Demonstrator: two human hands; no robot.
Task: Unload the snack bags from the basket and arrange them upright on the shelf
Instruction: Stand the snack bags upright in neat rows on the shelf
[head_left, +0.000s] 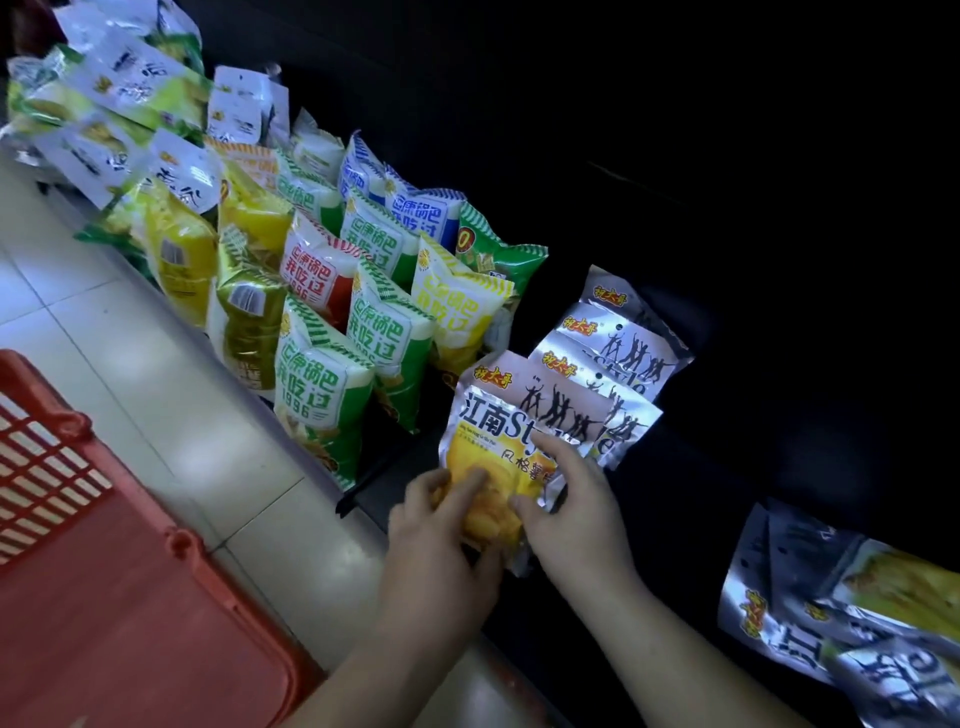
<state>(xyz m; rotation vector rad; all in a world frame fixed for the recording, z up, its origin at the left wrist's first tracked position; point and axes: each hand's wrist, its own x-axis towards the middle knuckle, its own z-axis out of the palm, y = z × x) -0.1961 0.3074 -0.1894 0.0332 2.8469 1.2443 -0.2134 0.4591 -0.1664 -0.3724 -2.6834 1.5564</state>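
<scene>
Two hands on one bag here. The left hand (441, 535) has its fingers curled over the lower front of a silver foil bag (488, 421), pinching it right on the printed yellow chips. The right hand (571, 514) grips the bag's lower right edge, with one finger stretched up over the front and the thumb pressed lower down. So the bag sits between both hands, bottom end clamped and top end sticking up clear of the fingers, leaning a bit to the left.

It's crinkly, shiny foil, flat and rectangular, with big blue lettering and black dancing silhouettes. Just behind it, touching, is a row of matching silver bags (613, 353) overlapping like tiles, running back into the dark.

All of this is on a low black shelf (701, 493), and the inside is too dim to make out much. More of the same silver bags (831, 613) lie flat in a loose heap well off to the right. To the left stand puffy green-and-white bags (322, 384), then yellow ones (182, 249), several rows deep.

Out front there's a pale glossy tile floor (130, 338), and the red plastic basket (130, 597) with slotted sides sits on it near the left hand.
</scene>
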